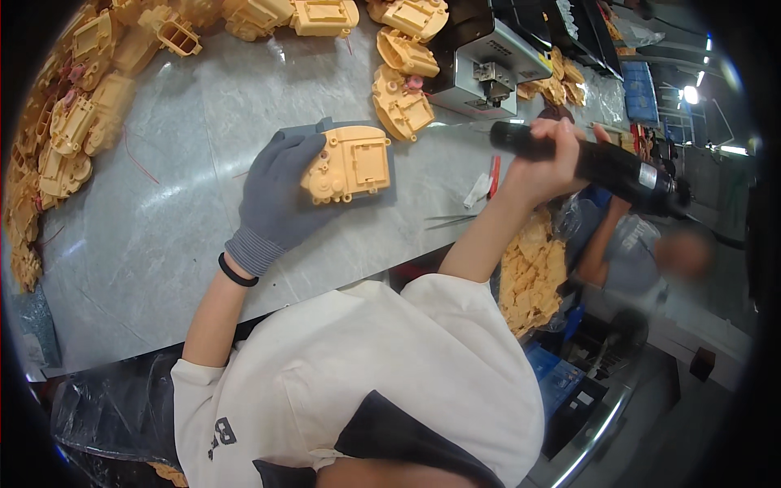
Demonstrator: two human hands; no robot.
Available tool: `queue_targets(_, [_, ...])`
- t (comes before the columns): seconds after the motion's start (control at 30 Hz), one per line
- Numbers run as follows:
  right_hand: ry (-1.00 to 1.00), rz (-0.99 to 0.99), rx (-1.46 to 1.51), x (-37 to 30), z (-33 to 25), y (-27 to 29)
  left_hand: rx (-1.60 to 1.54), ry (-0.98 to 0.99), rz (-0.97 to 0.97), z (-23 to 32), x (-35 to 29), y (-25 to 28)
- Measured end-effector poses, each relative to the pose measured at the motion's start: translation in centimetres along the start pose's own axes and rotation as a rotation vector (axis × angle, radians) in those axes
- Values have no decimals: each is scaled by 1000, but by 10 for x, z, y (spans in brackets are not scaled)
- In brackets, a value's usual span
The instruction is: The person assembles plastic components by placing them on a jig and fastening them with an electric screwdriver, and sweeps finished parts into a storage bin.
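Observation:
My left hand (pixel 281 191), in a grey knit glove, is closed on the left side of a yellow-orange plastic housing (pixel 368 167). The housing lies on a grey block (pixel 389 191) on the table; ribs, bosses and a rectangular recess show on its upper face. Off to the right, my bare right hand (pixel 556 159) is raised with its fingers wrapped round a black electric screwdriver (pixel 612 167). The tool lies nearly level in the grip, clear of the housing, with a cable at its far right end. Its bit cannot be made out.
Many similar housings (pixel 77 122) are heaped along the table's left and back. A metal-fronted machine (pixel 480 73) stands at the back right. Near my right forearm lie tweezers (pixel 450 220) and a red stick-like item (pixel 495 176). A co-worker (pixel 630 252) is at the right.

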State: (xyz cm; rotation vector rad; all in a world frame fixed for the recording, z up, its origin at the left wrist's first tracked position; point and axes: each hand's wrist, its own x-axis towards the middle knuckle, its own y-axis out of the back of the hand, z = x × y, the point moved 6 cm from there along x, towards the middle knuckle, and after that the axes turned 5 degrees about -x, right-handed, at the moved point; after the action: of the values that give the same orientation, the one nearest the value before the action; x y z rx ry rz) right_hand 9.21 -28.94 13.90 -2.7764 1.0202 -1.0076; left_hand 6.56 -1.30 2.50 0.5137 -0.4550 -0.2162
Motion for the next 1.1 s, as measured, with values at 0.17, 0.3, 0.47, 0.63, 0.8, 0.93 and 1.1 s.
queue_targets(0.17, [92,272,-230,25,22,50,36,17,-32,2,0,-1])
queue_targets(0.3, [2,303,-221,13,61,61,41,26,-42,1,1,-2])
queue_targets(0.47, [50,283,-193,10,74,55,7,20,-10,0,-1,-1])
queue_targets(0.63, [-15,175,39,-17,10,28,-14,-27,3,-1,-3,4])
queue_targets(0.8, [-200,-290,564,-82,-44,-50,-88,-173,76,9,1,13])
queue_targets(0.93, [-292,-364,501,-107,-37,-79,-92,-178,98,3,-1,11])
queue_targets(1.1, [-304,-344,404,-116,-33,-82,-68,-195,118,1,-5,10])
